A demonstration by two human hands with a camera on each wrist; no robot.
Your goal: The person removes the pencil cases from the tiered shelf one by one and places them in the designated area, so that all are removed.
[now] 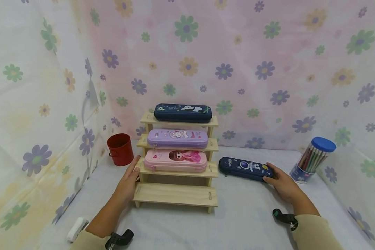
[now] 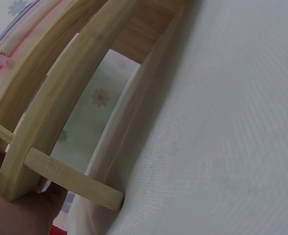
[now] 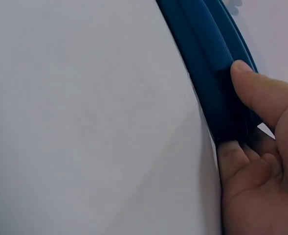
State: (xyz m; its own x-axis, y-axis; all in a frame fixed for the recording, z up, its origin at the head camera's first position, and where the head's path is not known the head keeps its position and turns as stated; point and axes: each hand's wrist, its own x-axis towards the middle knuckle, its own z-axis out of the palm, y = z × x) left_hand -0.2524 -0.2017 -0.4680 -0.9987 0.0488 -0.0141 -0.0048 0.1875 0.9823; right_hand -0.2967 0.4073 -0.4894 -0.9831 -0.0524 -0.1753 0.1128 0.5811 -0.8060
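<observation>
On cloth (image 1: 250, 218), hands (image 1: 128, 180) (image 1: 281, 183) gripping rack (image 1: 175, 193) left, navy case (image 1: 245, 169) right, red bucket (image 1: 123, 152) and pencil tub (image 1: 301, 173) beside

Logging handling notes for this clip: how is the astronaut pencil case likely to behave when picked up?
The astronaut pencil case looks fairly stiff: its boxy outline shows no sag. It probably won't roll, lying flat on the white cloth. Its far end may dip if lifted, since the right grip holds only one end.

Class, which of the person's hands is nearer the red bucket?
Left. The left hand holds the wooden rack, close beside the red bucket; the right hand grips the astronaut case, beyond the rack's opposite side.
</observation>
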